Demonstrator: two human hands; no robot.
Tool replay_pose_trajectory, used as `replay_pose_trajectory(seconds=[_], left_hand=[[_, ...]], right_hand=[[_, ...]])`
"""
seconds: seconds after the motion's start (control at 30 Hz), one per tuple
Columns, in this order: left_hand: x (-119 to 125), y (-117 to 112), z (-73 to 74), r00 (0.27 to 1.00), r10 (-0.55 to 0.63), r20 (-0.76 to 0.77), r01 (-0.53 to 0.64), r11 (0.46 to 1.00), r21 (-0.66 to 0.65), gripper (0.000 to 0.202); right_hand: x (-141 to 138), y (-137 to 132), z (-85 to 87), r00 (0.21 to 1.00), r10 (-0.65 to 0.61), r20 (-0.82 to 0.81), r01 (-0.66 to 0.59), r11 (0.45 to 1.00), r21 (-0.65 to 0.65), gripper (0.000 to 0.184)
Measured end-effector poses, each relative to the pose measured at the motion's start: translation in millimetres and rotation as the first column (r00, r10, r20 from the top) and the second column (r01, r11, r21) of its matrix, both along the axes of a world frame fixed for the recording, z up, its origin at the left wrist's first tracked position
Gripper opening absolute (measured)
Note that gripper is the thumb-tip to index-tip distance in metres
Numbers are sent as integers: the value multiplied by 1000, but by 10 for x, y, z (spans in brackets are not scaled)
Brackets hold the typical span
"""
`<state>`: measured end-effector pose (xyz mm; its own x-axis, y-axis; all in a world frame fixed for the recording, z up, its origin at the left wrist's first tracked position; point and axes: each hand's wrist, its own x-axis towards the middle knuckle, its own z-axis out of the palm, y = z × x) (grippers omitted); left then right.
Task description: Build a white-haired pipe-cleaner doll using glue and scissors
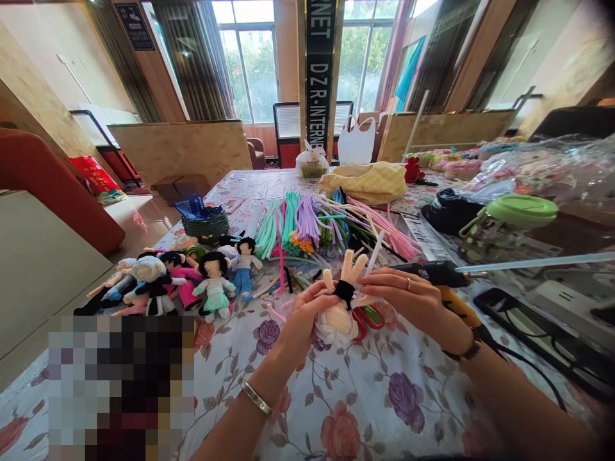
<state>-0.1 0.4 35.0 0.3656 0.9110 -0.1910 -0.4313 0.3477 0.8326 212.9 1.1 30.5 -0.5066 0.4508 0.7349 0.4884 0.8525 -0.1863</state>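
My left hand (302,315) is closed around a cream pipe-cleaner doll (342,301), held head down with its legs sticking up over the flowered tablecloth (365,397). A black fuzzy band wraps the doll's middle. My right hand (404,296) pinches the doll at that black band from the right. Red-handled scissors (369,317) lie on the cloth right under the doll. A glue gun (444,275) with a clear glue stick rests just behind my right hand.
Several finished dolls (192,276) lie in a row at the left. A heap of coloured pipe cleaners (317,224) fills the middle, with a dark basket (206,224) beside it. A yellow bag (368,181), a green-lidded jar (509,221) and a phone (502,306) lie behind and to the right.
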Motion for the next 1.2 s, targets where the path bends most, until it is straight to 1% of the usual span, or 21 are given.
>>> replay_pose_trajectory(seconds=[0.13,0.2,0.27,0.33,0.4,0.5,0.6,0.7,0.8,0.93,1.0,1.13,1.2], left_hand=[[8,-14,10,999,-39,17,39,999,-7,30],[9,-23,13,999,-48,11,48,999,-11,28],[8,-29,12,998,-52,18,53,999,-14,27],[7,-34,8,998,-51,49,52,999,-18,27],[7,-37,7,994,-59,89,61,998,-20,27],[3,-43,14,987,-86,134,88,996,-9,27],[-2,-49,29,984,-90,157,88,996,19,27],[-1,-57,51,984,-71,161,65,997,40,27],[10,-66,71,989,-40,145,33,998,50,27],[25,-71,59,992,-18,121,8,997,82,30],[25,-72,35,994,-16,107,4,994,110,33],[9,-78,-13,998,-16,60,4,982,190,30],[2,-81,-27,1000,3,30,-10,974,226,27]], right_hand=[[27,17,-11,998,-31,53,24,991,130,31],[23,26,0,995,-41,95,18,973,229,27],[15,36,10,990,-78,116,37,947,320,26],[-2,46,10,992,-93,90,54,931,361,25],[-35,54,-1,998,-51,30,40,953,301,23],[-105,58,-31,993,34,-111,-17,989,149,21],[-170,42,-48,974,23,-224,-23,1000,6,22],[-209,16,-30,958,-13,-285,-42,981,-187,16],[-229,-4,4,940,-46,-339,-94,918,-384,7],[-247,-23,30,911,-108,-398,-159,799,-580,5],[-263,-32,33,892,-139,-430,-197,737,-647,8],[-316,-52,31,847,-161,-507,-333,582,-742,17],[-341,-59,30,832,-178,-526,-370,529,-764,19]])
